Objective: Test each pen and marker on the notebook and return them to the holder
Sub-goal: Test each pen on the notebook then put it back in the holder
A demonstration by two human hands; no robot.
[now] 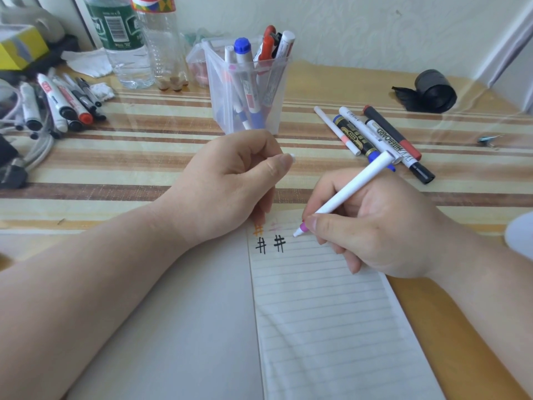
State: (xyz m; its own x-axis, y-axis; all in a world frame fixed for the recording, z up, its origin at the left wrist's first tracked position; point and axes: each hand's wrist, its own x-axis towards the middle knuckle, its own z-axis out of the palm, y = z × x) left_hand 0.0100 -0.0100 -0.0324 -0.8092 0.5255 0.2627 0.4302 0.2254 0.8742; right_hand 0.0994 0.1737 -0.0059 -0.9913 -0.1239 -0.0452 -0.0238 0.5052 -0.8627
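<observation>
This looked like a home: a lived-in room with a surface (144, 157) standing against a pale, textured wall (375, 30). The surface wore a striped beige and brown cloth under a clear glossy sheet, a household sort of cover. At the upper left of the frame stood a green-labelled water bottle (121, 39), a second clear bottle (163, 47), a yellow box (20, 50) and a crumpled white tissue (89, 63). Grey cables (37, 148) lay tangled at the left edge beside a loose heap of markers (57, 102). A roll of black bags (435, 90) sat at the upper right, and a clear plastic holder (219, 96) full of markers stood at top centre.
</observation>
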